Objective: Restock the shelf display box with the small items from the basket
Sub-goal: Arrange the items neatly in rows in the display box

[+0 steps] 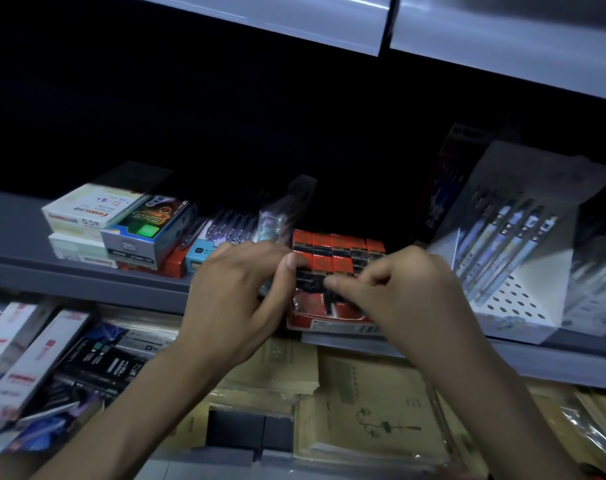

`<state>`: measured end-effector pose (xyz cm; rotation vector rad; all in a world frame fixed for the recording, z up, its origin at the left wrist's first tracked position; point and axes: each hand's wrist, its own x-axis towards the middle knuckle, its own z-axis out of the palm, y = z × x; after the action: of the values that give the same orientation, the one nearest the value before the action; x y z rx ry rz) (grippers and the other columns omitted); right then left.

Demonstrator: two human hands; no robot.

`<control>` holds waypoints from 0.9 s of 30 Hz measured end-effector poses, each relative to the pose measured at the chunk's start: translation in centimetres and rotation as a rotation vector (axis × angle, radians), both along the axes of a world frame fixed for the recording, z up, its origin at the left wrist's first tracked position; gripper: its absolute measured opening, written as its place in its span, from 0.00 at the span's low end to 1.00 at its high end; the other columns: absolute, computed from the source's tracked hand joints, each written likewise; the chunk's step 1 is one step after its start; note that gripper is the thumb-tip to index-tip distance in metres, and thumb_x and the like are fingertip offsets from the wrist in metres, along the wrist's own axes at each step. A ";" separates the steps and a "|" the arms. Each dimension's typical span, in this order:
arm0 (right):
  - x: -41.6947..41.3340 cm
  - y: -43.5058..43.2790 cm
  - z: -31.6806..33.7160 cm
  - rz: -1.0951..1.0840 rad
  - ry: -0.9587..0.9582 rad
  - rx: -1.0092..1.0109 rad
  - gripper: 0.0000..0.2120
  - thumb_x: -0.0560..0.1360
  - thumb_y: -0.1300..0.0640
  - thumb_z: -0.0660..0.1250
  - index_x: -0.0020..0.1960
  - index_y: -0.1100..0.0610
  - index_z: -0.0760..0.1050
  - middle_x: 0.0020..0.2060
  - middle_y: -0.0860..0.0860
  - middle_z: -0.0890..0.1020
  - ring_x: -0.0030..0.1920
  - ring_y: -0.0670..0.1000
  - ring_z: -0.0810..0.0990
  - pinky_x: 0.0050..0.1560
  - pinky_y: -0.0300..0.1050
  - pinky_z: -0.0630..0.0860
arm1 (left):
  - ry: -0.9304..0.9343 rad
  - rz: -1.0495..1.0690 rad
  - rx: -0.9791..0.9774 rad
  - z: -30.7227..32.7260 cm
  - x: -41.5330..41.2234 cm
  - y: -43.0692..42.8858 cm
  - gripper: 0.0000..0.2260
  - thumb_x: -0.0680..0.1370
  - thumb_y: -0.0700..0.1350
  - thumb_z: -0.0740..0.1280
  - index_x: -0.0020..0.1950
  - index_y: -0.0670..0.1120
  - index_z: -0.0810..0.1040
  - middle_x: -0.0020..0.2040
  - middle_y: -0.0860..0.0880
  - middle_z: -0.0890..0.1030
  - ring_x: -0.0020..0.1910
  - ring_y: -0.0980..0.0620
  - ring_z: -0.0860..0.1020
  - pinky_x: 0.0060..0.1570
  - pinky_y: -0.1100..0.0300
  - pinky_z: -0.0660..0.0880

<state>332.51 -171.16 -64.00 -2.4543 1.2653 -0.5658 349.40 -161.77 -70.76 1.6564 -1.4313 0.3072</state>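
Note:
A red display box [329, 317] stands at the front edge of the grey shelf [87, 271], filled with several small red-and-black packs [339, 247] in rows. My left hand [239, 289] is at the box's left side, its thumb pressed on a front-row pack [320, 266] and its fingers curled around that corner. My right hand [405, 289] is at the box's right front, fingers curled, with thumb and forefinger pinching a small dark pack [329, 303] among the front row. No basket is in view.
Left of the display box lie stacked pen boxes [97, 216] and a blue box [145, 233]. A white perforated pen stand [516, 271] is on the right. Below, the lower shelf holds brown envelopes [370, 403] and packaged stationery [52, 368]. Another shelf [467, 32] overhangs above.

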 end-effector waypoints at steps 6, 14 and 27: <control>2.1 0.3 -1.4 -0.136 0.227 -0.015 0.33 0.61 0.25 0.74 0.40 0.56 0.78 0.32 0.50 0.76 0.37 0.54 0.80 0.34 0.42 0.69 | -0.059 0.012 -0.020 0.1 -0.2 -0.1 0.18 0.86 0.49 0.55 0.46 0.49 0.83 0.42 0.58 0.81 0.40 0.55 0.78 0.42 0.51 0.70; 2.9 0.9 -1.7 -0.126 0.145 0.044 0.15 0.66 0.41 0.79 0.41 0.51 0.82 0.36 0.46 0.83 0.40 0.50 0.82 0.40 0.45 0.81 | -0.083 0.027 0.001 0.0 -0.2 -0.3 0.21 0.86 0.50 0.52 0.43 0.49 0.80 0.40 0.55 0.81 0.37 0.53 0.76 0.42 0.52 0.68; -0.8 -0.5 1.5 0.010 -0.209 0.415 0.11 0.66 0.51 0.83 0.39 0.54 0.83 0.29 0.47 0.84 0.32 0.45 0.82 0.39 0.45 0.78 | -0.119 0.034 0.017 0.0 0.0 -0.2 0.21 0.86 0.50 0.53 0.47 0.47 0.84 0.43 0.53 0.84 0.40 0.50 0.79 0.43 0.49 0.69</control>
<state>331.69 -171.69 -62.48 -2.0048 1.1515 -0.4849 349.35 -162.00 -70.73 1.7022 -1.4982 0.4195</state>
